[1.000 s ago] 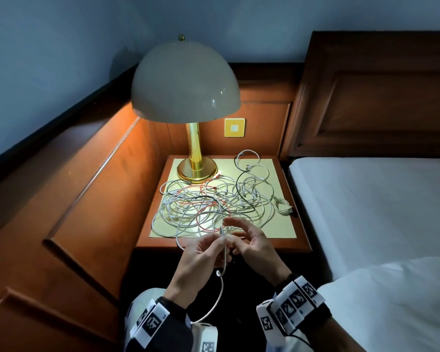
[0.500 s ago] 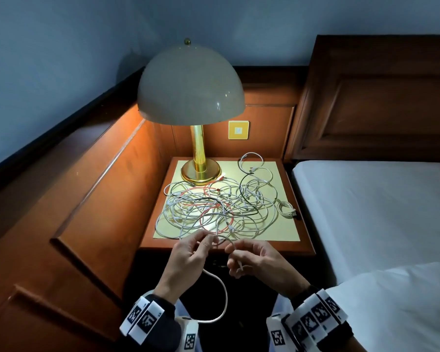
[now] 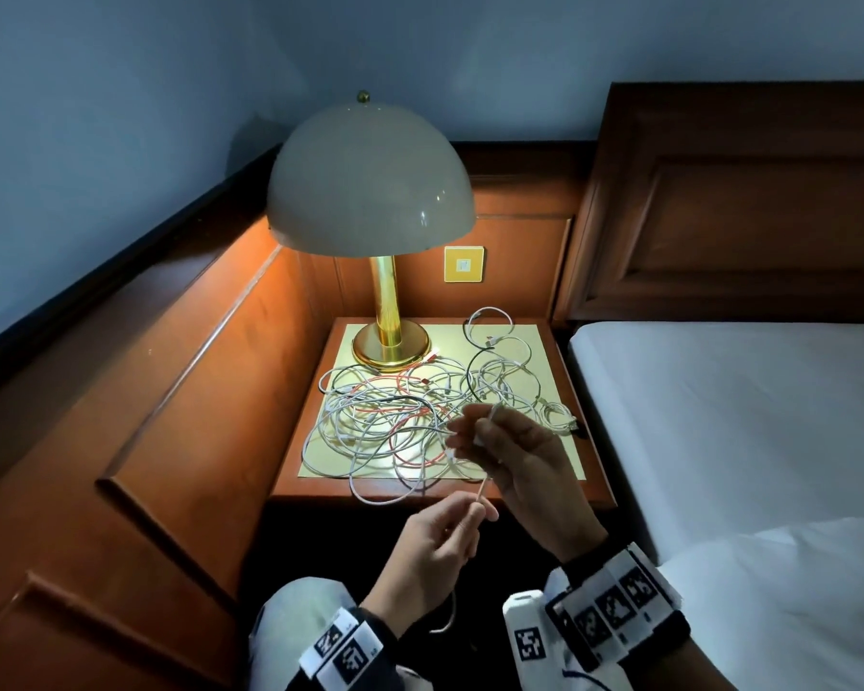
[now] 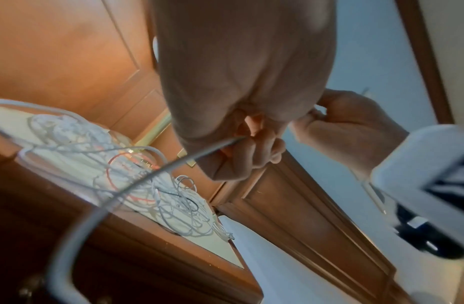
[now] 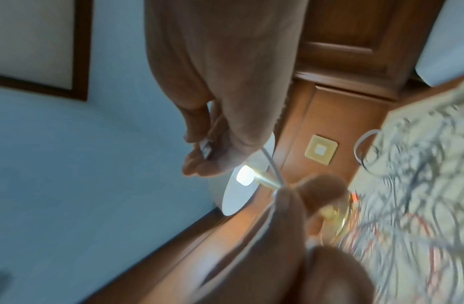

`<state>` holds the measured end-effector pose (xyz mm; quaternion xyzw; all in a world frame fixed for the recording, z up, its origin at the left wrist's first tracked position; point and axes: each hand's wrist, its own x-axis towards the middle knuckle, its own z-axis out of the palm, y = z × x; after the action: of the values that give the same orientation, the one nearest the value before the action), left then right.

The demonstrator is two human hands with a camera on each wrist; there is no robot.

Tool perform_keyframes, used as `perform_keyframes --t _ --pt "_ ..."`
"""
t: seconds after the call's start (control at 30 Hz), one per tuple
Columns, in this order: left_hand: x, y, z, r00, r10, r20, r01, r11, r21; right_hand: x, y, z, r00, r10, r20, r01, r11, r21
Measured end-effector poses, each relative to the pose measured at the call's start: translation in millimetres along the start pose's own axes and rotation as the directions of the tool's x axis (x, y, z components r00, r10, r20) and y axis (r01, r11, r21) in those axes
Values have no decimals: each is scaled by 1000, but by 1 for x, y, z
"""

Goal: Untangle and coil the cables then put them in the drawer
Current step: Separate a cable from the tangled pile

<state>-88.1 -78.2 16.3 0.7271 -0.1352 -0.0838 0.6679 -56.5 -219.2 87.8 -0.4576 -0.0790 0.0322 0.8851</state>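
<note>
A tangle of white, red and black cables lies on the nightstand. My right hand hovers over the tangle's front right and pinches the plug end of a white cable; the metal plug shows between thumb and fingers. My left hand is lower, just off the nightstand's front edge, and pinches the same white cable, which stretches short between the two hands. From the left hand the cable loops down towards my lap and back up into the tangle.
A brass lamp with a dome shade stands at the nightstand's back left. Wood panelling runs along the left wall; a bed with a white sheet lies on the right. Small knobs show on the nightstand's dark front.
My right hand rose with the cable end to over the tangle. My left hand dropped back towards me, sliding along the cable. The stretch between the hands drew straight.
</note>
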Motion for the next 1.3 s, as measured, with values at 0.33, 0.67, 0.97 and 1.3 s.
perform_keyframes --t 0.33,0.67,0.97,1.3 --pt "10 16 -38 913 402 -74 -285 756 589 -4 24 -43 972 17 234 187 543 -818" --pt "22 29 -43 924 381 37 -352 807 474 -30 35 -32 948 261 184 -158 883 -443" --pt "19 39 -32 991 101 88 -100 995 -18 -35 39 -29 912 347 217 -358 934 9" --pt "18 27 -30 998 -32 56 47 953 -298 -38 33 -25 891 323 319 -332 943 -26"
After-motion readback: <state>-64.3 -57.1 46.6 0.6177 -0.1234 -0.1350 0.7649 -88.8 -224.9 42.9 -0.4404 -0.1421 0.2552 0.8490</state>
